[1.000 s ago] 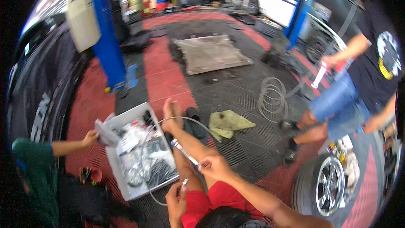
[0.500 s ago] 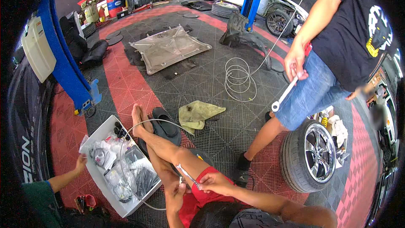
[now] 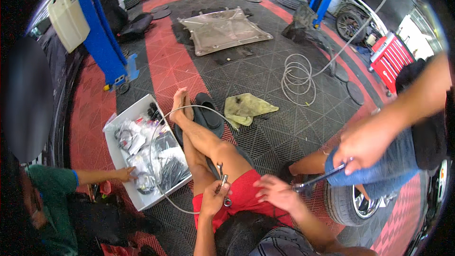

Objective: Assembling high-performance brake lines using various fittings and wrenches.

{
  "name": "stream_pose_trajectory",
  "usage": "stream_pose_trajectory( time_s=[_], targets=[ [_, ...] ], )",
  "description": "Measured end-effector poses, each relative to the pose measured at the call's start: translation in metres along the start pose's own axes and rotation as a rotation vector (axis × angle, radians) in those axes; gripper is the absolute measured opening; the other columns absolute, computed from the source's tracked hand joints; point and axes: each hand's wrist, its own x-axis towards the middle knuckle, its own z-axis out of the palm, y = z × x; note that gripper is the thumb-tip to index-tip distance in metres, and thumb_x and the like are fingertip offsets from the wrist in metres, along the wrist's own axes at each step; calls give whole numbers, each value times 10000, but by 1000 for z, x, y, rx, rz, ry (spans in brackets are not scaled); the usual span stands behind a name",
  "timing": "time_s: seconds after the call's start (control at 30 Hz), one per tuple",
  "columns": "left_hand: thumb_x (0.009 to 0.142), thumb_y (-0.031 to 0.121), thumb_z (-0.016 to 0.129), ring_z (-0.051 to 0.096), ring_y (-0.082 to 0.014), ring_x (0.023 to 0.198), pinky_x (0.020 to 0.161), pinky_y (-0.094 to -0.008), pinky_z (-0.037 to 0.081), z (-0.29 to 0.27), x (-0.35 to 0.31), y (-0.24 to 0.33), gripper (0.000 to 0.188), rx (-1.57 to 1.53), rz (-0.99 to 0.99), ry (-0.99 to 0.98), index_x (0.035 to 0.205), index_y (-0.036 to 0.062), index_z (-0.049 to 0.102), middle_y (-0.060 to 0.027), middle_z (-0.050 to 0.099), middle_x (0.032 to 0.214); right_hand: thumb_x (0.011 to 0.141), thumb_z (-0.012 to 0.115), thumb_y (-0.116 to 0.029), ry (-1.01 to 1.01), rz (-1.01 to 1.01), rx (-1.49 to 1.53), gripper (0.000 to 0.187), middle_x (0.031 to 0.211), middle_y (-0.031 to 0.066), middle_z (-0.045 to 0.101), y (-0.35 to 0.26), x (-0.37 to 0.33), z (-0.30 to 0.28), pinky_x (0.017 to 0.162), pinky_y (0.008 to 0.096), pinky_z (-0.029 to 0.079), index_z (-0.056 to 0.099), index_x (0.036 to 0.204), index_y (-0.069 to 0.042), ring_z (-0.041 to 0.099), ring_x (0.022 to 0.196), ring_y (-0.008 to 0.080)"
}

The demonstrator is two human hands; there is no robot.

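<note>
My left hand [image 3: 214, 201] is closed round a combination wrench [image 3: 227, 203], whose open end rises above the fingers and ring end shows below the thumb. A small silver metal piece [image 3: 224, 179] stands in the same grip. My right hand [image 3: 279, 193] is slightly blurred, fingers spread and holding nothing. Close beside it is the end of a long wrench [image 3: 321, 178], gripped by a person's hand [image 3: 362, 144] from the right; whether my hand touches it I cannot tell. A thin grey hose [image 3: 150, 154] arcs over my shins, passing behind my left wrist.
Left of my legs stands a white box [image 3: 138, 203] of bagged parts, with another person's hand [image 3: 125, 174] reaching in. A yellowish cloth [image 3: 246, 109] and black slide sandals [image 3: 208, 116] lie ahead. A wheel [image 3: 343, 204] lies at right, a coiled cable [image 3: 298, 83] beyond.
The wrench has passed from my right hand to my left. My right hand has opened and moved right. The standing person's wrench has come down towards it; the other person's hand has moved into the box.
</note>
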Motion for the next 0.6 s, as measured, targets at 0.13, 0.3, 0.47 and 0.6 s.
stream_pose_trajectory(
  time_s=[0.13,0.3,0.47,0.6],
  targets=[
    [977,233,615,579,-93,695,617,-258,459,-11,-3,8,236,128,117,43,1016,5,657,-31,664,786,698,833,-287,-182,-201,146,1011,1527,229,312,-51,-43,7,1011,589,421,260,1523,-165,450,1293,445],
    [985,215,602,582,-91,742,657,-257,473,-17,-12,17,251,99,129,42,1052,-22,648,-43,666,816,764,789,-204,-363,-381,-363,627,1065,168,626,-76,-68,64,968,508,409,458,1281,-80,619,972,320],
    [971,196,628,581,-95,794,702,-260,484,-19,-21,31,271,58,179,99,1101,-41,641,-54,661,869,959,601,-228,-85,-601,-715,215,538,-58,440,-73,-42,85,615,314,370,443,912,-91,333,407,76],
    [931,158,670,600,-92,808,712,-266,491,-20,-31,40,221,110,252,152,1066,-17,677,-52,687,871,955,606,-188,512,-147,-860,198,585,-39,400,-30,30,51,450,249,297,586,877,-7,356,491,63]
  ],
)
